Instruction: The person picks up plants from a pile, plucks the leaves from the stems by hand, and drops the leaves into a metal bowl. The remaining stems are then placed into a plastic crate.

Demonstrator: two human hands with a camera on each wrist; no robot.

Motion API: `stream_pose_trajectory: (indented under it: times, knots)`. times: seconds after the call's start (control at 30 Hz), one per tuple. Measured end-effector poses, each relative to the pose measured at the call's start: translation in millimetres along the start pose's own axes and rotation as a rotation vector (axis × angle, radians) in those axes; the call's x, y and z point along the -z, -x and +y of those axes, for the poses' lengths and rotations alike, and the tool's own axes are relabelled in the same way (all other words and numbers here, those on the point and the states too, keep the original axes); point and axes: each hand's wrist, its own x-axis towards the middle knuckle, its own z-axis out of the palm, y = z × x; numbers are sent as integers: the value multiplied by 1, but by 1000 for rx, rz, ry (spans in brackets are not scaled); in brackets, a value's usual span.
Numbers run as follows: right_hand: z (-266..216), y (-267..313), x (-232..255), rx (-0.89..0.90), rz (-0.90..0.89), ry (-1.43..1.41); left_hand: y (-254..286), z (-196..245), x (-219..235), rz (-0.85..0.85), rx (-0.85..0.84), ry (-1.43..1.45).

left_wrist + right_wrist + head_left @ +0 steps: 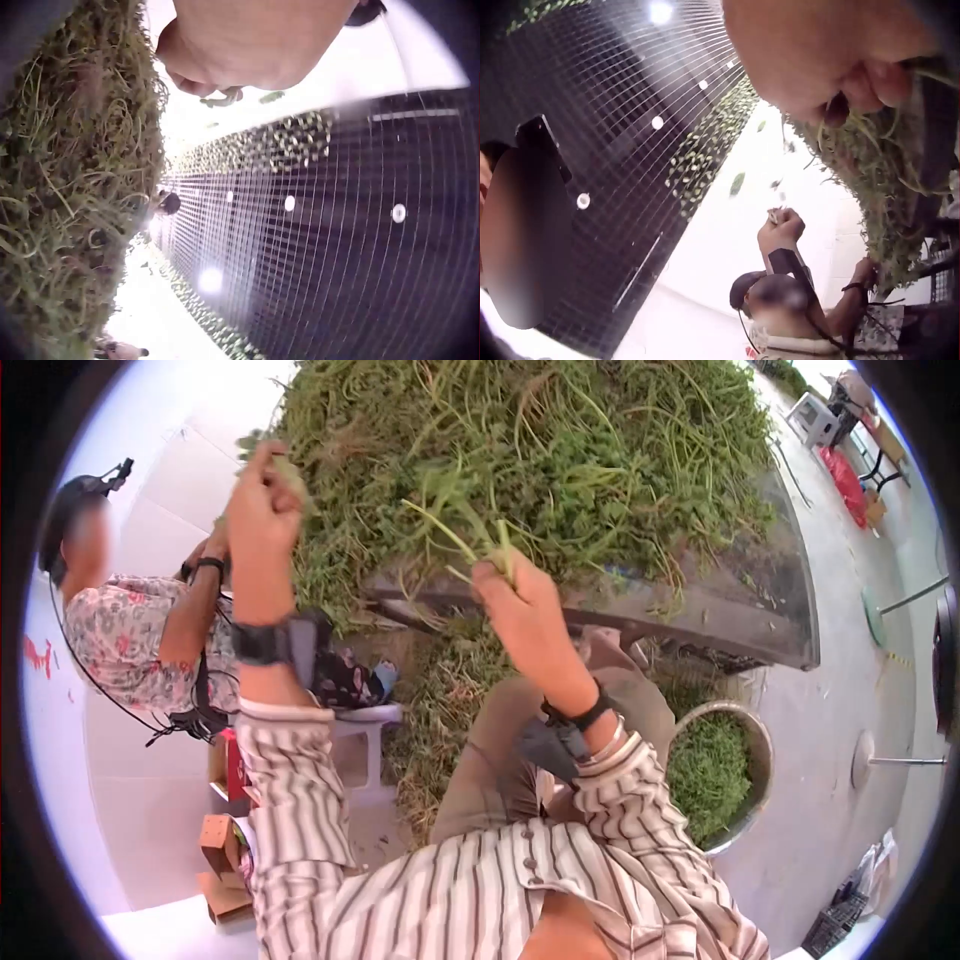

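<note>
Left hand (pixel 263 510) and right hand (pixel 525 605), each pinching greenery.
The left thumb and fingers are curled on one small green leafy sprig (pixel 288 473); the right ones grip a few slender pale-green stems (pixel 440 528), exact number unclear; beyond them, one large heap of tangled green leafy plants (pixel 560 470) covers most of one dark flat-topped table (pixel 770 622); near right stands one round tub (pixel 765 745) holding green leaves; to the left, one pale plastic stool (pixel 370 750) and one other person in a floral top (pixel 135 635).
</note>
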Motion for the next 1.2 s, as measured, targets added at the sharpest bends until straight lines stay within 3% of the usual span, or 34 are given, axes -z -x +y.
stream_pose_trajectory:
  times: [0.07, 0.2, 0.27, 0.3, 0.57, 0.63, 0.73, 0.8, 0.9, 1.0, 1.17, 1.2]
  knots:
    - [3, -7, 6, -34, 58, -36, 33, -3, -25, -60, 29, -10]
    - [22, 4, 3, -25, 106, 42, 93, -29, -49, -171, 321, -255]
    - [24, 7, -4, 190, 49, 209, 110, -45, -56, -280, 446, -275]
    - [26, 6, -5, 214, 20, 213, 114, -52, -56, -355, 498, -249]
    - [19, 10, -6, 205, -23, 337, 110, -66, -53, -275, 469, -234]
    - [20, 9, -4, 225, -14, 336, 109, -67, -48, -137, 336, -160]
    - [21, 11, -1, 203, -23, 356, 112, -68, -35, -131, 316, -86]
    - [22, 11, 0, 184, -35, 380, 118, -68, -34, -135, 343, -109]
    - [25, 10, -1, 188, -41, 358, 121, -70, -39, -213, 515, -221]
    - [25, 12, -2, 163, -54, 394, 119, -72, -50, -222, 557, -120]
    - [27, 11, 3, 146, -91, 372, 115, -79, -56, -259, 504, 3]
    - [24, 11, 4, 123, -103, 368, 115, -79, -56, -185, 505, 70]
